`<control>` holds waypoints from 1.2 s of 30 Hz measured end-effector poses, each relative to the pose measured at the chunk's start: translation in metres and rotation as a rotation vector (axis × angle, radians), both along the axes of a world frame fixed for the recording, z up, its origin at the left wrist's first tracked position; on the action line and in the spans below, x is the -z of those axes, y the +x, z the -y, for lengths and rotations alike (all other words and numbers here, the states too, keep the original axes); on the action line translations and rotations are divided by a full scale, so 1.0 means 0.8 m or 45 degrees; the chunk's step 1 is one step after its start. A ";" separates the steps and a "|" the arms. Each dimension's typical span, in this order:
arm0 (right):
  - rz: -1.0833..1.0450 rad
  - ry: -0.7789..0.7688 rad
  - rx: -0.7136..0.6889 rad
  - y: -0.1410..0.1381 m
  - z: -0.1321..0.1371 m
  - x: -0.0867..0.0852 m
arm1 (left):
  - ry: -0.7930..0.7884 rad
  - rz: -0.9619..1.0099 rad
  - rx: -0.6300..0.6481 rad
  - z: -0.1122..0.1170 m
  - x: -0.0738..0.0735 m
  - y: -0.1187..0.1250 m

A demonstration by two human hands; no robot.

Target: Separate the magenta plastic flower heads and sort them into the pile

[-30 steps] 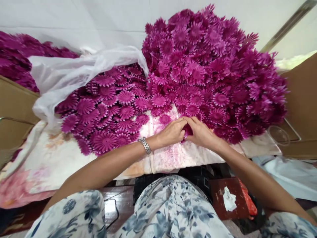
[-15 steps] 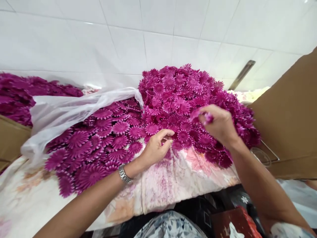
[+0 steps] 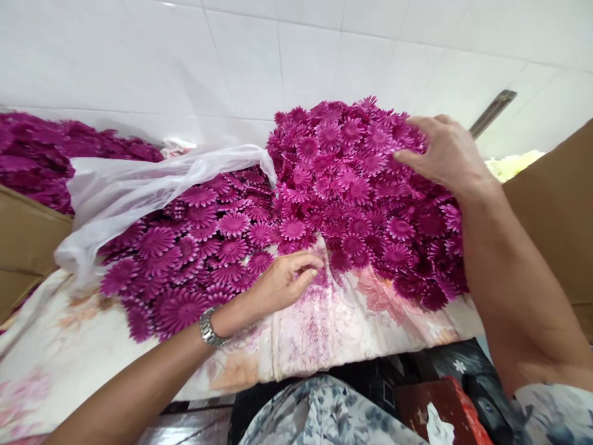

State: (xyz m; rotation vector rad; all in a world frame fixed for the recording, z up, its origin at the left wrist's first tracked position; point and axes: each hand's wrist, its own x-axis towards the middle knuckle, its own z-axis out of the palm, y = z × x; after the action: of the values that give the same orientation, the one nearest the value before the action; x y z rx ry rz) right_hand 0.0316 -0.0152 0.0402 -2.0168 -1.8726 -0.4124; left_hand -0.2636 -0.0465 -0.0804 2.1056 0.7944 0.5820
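Note:
My right hand (image 3: 442, 151) reaches over the upper right of a tall heap of magenta artificial flower heads (image 3: 347, 179). Its thumb and fingers are spread, and no flower shows between them. Low in front of the heap, my left hand (image 3: 287, 281) hovers above the stained part of the floral cloth (image 3: 306, 334). Loosely curled, its fingers leave a small gap to the thumb, with nothing visible in it. To the left lies a flatter layer of larger magenta flower heads (image 3: 185, 266), near my left wrist with its metal watch (image 3: 212, 327).
A white translucent plastic bag (image 3: 125, 191) partly covers the left flowers. Another magenta pile (image 3: 69, 151) lies far left. Cardboard boxes stand at the left (image 3: 28, 241) and right (image 3: 551, 216). A tiled wall (image 3: 241, 62) rises behind. Below the cloth's edge sits a reddish-brown box (image 3: 421, 408).
My right hand has moved up and right to the heap's far side; the magenta piece it held no longer shows. My left hand has shifted slightly left. The view has tilted and shifted.

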 end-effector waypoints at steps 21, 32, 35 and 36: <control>0.026 -0.061 -0.986 -0.299 -0.066 0.187 | 0.182 -0.071 -0.084 0.077 0.022 -0.124; -0.523 0.300 -1.054 -0.280 -0.063 0.180 | -0.447 0.585 -0.579 0.072 0.044 -0.134; -0.489 0.379 -1.057 -0.272 -0.010 0.172 | -0.906 1.149 -0.736 0.067 0.042 -0.114; -0.429 0.397 -1.088 -0.269 0.010 0.173 | -1.088 1.327 -0.738 0.066 0.040 -0.105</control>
State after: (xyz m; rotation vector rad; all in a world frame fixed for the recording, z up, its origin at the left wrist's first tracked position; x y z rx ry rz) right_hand -0.1839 -0.0230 -0.0983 -0.8866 -2.0641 -0.0989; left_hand -0.3474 -0.0990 -0.1121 0.6006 0.7851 1.2189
